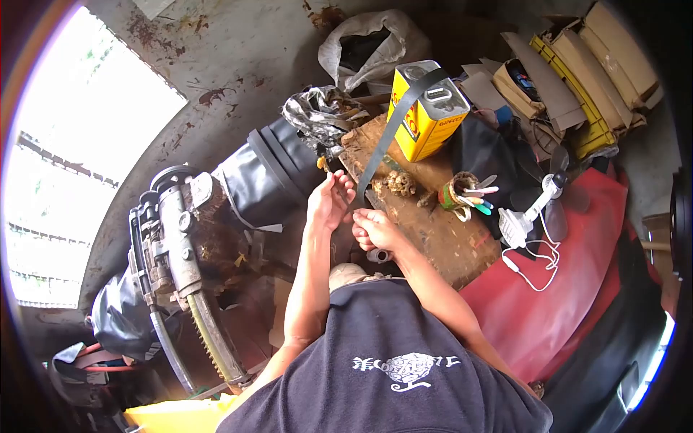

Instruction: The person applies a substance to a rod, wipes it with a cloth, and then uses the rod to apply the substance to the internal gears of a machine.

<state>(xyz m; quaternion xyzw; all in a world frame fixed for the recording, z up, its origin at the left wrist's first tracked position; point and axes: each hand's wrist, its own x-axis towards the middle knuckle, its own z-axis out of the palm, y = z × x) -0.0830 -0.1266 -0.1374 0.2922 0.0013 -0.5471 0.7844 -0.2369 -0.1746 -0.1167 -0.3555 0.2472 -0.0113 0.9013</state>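
Note:
A long black strap [393, 133] hangs over the top of a yellow metal can [432, 115] and runs down to my hands. My right hand [377, 229] is closed, its thumb and fingers pinched at the strap's lower end. Just left of it, my left hand [332, 204] is turned palm inward with its fingers curled beside the strap. What those fingers hold, if anything, is too small to make out. The can stands on a worn wooden board [455, 242], with a lumpy brown clump [399, 183] near my hands.
A cup of pens [459, 193] and a white fan [521, 222] with a cable are on the right, by red sheeting [556, 289]. A sewing machine-like metal arm [173, 231] and black rolled material [263, 173] lie left. Cardboard boxes [606, 65] stand at the back right.

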